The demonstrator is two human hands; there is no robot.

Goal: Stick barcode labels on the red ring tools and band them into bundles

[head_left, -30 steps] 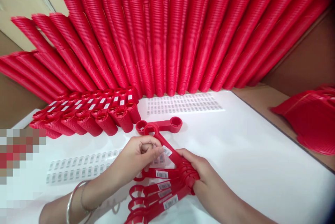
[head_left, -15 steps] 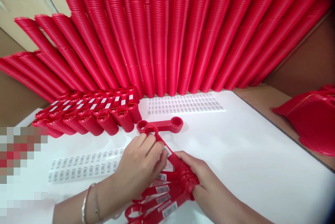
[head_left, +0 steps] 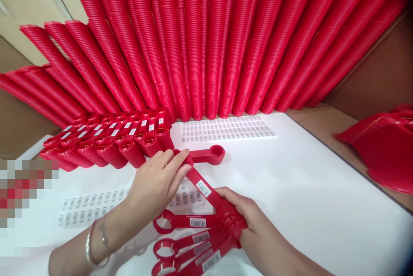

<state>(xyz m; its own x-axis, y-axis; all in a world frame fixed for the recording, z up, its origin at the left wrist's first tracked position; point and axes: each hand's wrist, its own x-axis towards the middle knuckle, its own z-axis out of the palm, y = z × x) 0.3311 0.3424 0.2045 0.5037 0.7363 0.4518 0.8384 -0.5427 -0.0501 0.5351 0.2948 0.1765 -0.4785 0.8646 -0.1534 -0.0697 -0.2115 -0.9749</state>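
A splayed fan of flat red plastic pieces (head_left: 229,216), each with a ring at its visible free end, is held over a white smooth tabletop (head_left: 306,181). Its stacked ends are gripped by the right hand (head_left: 253,213), apparently so that the pieces are kept together at one end while their faces are spread and left uncovered. At the top of the fan, the uppermost red piece (head_left: 214,197) is angled away from the others; its far ring is pinched by the left hand (head_left: 158,177), thumb below and fingers over it, seemingly to steady it, though how firmly cannot be told. A white rectangular barcode label (head_left: 203,188) is seen flat on its narrow bar.

Just beyond the fan, a loose red plastic piece (head_left: 217,154) is laid on the tabletop, its near-left end hidden by the left hand. Farther beyond, a white sheet of printed barcode stickers (head_left: 229,129) is laid flat; a second white sticker sheet (head_left: 93,203) is placed left of the fan, probably for easy reach, and is partly covered by the left arm. Beyond and left of the fan, short red ribbed bundles (head_left: 106,153) are packed side by side, with labels facing up. Behind everything, tall red ribbed columns (head_left: 196,44) are leaned in close rows, their fine ridges formed by nested rims.
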